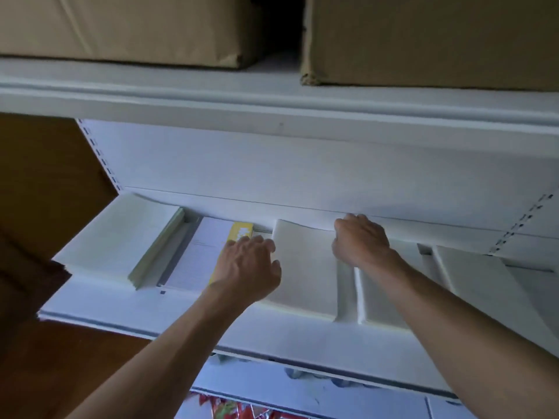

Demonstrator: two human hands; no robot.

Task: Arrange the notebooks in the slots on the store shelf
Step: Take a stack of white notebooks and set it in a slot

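White notebook stack (302,267) lies flat in middle slot of shelf (302,337). Left hand (251,267) curls round its left edge. Right hand (361,240) fisted at far-right corner, grip hidden. Probably squaring the stack.

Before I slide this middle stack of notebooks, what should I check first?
1. Left hand on the middle stack, at its left edge: ok.
2. Right hand at its back right corner: ok.
3. Either hand's grip on it: cannot tell, fingertips hidden.
4. Middle stack lying flat: ok.
5. Yellow-edged notebook clear of the left hand: cannot tell, the hand covers part of it.
6. Gap to the stack's right free: ok.
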